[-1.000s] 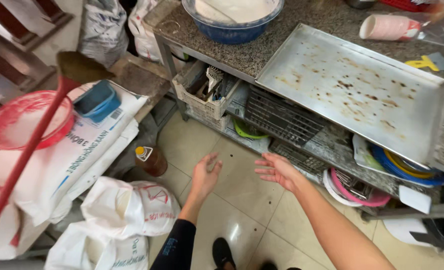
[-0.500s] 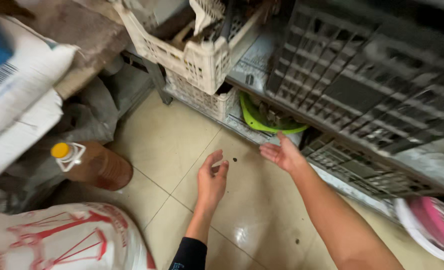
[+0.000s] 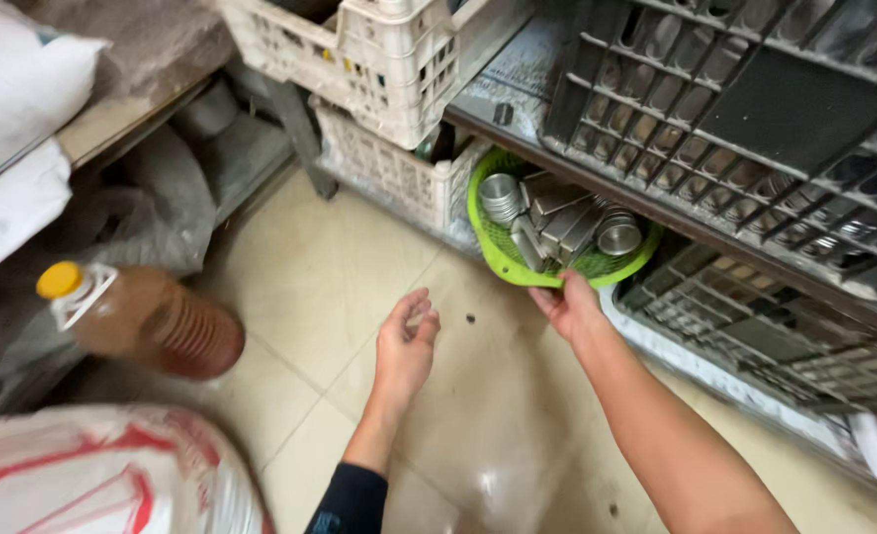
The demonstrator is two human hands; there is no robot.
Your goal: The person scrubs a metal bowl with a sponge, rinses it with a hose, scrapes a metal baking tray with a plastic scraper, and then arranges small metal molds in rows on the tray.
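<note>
- Two bare hands reach low over a pale tiled floor (image 3: 340, 287); the right hand (image 3: 569, 305) has its fingers curled on the near rim of a round green mesh basket (image 3: 493, 259), which sits on the floor half under a shelf edge.
- Inside the green basket lie steel cups and flat-sided steel moulds, stacked and tipped on their sides; how many there are cannot be told.
- Left hand (image 3: 405, 348) hangs above the floor just left of the basket, palm turned up, fingers loosely bent and apart, holding nothing.
- White plastic crates (image 3: 389, 59) stand one above the other to the left of the basket; what the upper one holds is cut off by the frame, and the lower one's contents are hidden behind its lattice wall.
- Dark grey crate (image 3: 715, 89) rests on the shelf above the basket; its contents cannot be made out through the grid.
- Another grey lattice crate (image 3: 755, 326) sits on the floor right of the basket, touching the right forearm's side of the scene; what is inside is unclear.
- Brown plastic bottle (image 3: 152, 321) with a yellow cap lies tilted on the floor at left, well apart from both hands.
- White sack with red print (image 3: 92, 475) fills the lower left corner, cut off by the frame; its print is not readable.
- White bags (image 3: 13, 109) are stacked at upper left, partly out of view.
</note>
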